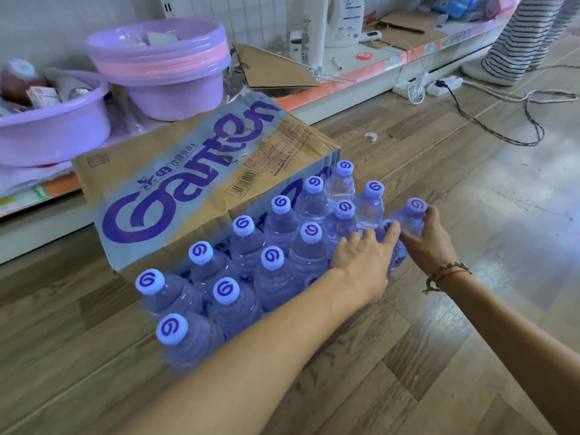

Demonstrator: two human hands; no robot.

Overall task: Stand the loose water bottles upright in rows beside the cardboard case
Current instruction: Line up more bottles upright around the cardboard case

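Note:
Several clear water bottles with pale blue caps (272,257) stand upright in rows on the wooden floor against the cardboard case (175,189), which bears large purple lettering. At the right end of the rows, my right hand (430,240) grips a bottle (413,215) just below its cap. My left hand (364,262) lies over the neighbouring bottle (396,255), fingers stretched across its cap; most of that bottle is hidden under the hand.
Purple plastic basins (163,70) sit on a low shelf behind the case, with flattened cardboard (273,67) and detergent jugs. A power strip (430,84) and trailing cable (502,127) lie on the floor at right. A person's striped trouser legs (518,39) stand at top right.

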